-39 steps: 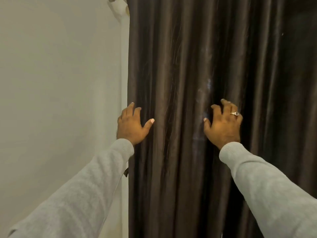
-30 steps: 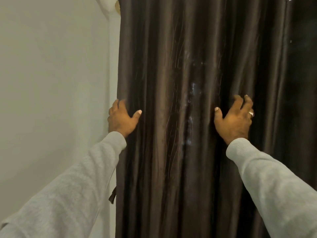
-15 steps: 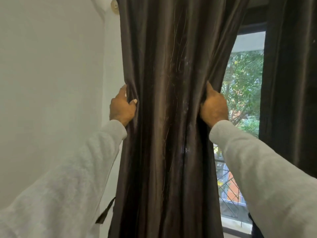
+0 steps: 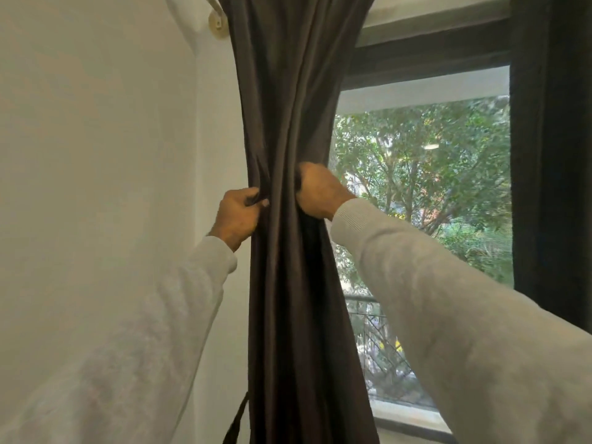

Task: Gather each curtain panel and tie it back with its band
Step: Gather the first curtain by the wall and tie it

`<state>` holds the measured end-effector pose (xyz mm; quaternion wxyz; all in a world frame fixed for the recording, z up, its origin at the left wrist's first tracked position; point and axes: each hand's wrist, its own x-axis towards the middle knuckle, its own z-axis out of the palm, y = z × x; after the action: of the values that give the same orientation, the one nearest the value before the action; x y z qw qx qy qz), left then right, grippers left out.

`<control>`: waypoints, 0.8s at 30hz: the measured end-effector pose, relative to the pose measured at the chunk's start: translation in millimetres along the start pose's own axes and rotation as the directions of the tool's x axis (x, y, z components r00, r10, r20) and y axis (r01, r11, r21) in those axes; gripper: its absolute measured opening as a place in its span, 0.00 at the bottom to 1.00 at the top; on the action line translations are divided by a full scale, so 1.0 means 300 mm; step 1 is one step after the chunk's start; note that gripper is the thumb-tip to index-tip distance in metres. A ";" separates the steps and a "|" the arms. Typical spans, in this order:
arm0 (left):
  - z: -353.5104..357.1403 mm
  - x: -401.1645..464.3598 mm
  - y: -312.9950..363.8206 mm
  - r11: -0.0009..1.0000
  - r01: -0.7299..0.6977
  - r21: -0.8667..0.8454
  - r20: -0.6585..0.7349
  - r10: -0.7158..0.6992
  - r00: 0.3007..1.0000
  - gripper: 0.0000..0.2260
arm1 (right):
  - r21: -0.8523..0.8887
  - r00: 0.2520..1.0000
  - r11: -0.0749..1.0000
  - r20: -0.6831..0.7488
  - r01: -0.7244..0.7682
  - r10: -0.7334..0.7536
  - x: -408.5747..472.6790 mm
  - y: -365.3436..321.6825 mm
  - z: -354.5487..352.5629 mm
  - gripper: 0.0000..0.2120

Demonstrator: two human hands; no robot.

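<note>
The person is squeezing the left curtain panel into one narrow bundle beside the wall. The left hand is gripping the left edge of the bundle, its fingers curled into the folds. The right hand is pressing in from the right side, its fingers wrapped into the cloth and mostly hidden. So the gathering of this panel is looking almost finished, and the window is showing at the right. The band is hanging loose at the near left of the bundle, low down, and nobody is holding it; the tying is not yet begun. The second panel at the far right is hanging straight, so I judge it is waiting for the same work.
</note>
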<state>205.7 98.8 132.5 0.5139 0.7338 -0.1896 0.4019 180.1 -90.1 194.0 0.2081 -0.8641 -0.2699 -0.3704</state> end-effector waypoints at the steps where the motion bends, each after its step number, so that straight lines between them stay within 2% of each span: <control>1: -0.004 -0.001 0.009 0.999 -0.001 -0.046 0.013 0.002 1.000 0.06 | 0.013 1.000 1.000 0.027 0.000 0.000 0.001 -0.017 -0.007 0.13; 4: -0.011 0.010 0.024 0.988 0.059 -0.143 0.045 -0.053 0.998 0.09 | 0.041 0.997 0.998 0.065 -0.037 0.034 -0.009 -0.002 -0.031 0.07; 5: -0.016 0.016 0.028 0.983 0.087 -0.159 0.062 -0.078 0.995 0.09 | 0.049 0.997 0.997 0.069 -0.051 0.047 -0.020 0.023 -0.036 0.08; 7: -0.016 0.016 0.046 0.970 0.143 -0.194 0.106 -0.124 0.987 0.10 | 0.117 0.996 0.991 0.065 -0.067 0.060 -0.050 0.074 -0.047 0.18; 9: 0.003 0.025 0.059 0.945 0.193 -0.266 0.143 -0.159 0.977 0.11 | 0.181 0.996 0.980 0.060 -0.080 0.070 -0.071 0.116 -0.049 0.19; 10: 0.017 0.027 0.067 0.926 0.215 -0.311 0.180 -0.164 0.970 0.13 | 0.193 0.995 0.978 0.075 -0.082 0.069 -0.081 0.129 -0.052 0.19; 12: 0.049 0.020 0.085 0.908 0.225 -0.353 0.257 -0.137 0.956 0.24 | 0.219 0.993 0.974 0.112 -0.062 0.038 -0.096 0.145 -0.050 0.21; 16: 0.114 0.010 0.097 0.955 0.145 -0.260 0.273 -0.072 0.959 0.35 | 0.338 0.980 0.939 0.199 -0.064 -0.005 -0.101 0.205 -0.041 0.29; 18: 0.134 0.026 0.074 0.975 0.170 -0.141 0.252 -0.130 0.959 0.47 | 0.393 0.980 0.915 0.198 -0.089 0.010 -0.109 0.244 -0.038 0.30; 19: 0.145 0.033 0.061 0.980 0.183 -0.079 0.217 -0.162 0.963 0.49 | 0.434 0.981 0.894 0.191 -0.106 0.023 -0.112 0.271 -0.034 0.30; 20: 0.153 0.043 0.044 0.980 0.196 -0.027 0.171 -0.189 0.967 0.47 | 0.478 0.982 0.868 0.178 -0.138 0.058 -0.115 0.295 -0.032 0.28; 22: 0.167 0.046 0.037 0.971 0.239 0.016 0.109 -0.240 0.965 0.36 | 0.591 0.979 0.780 0.124 -0.206 0.164 -0.123 0.334 -0.023 0.21; 24: 0.191 0.041 0.047 0.961 0.276 0.001 0.061 -0.276 0.959 0.24 | 0.682 0.952 0.700 -0.017 -0.212 0.304 -0.135 0.376 -0.012 0.11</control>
<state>226.1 42.8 142.0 0.5618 0.7628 -0.1025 0.3032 224.6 -191.5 147.8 0.5726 -0.7337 -0.2474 -0.2696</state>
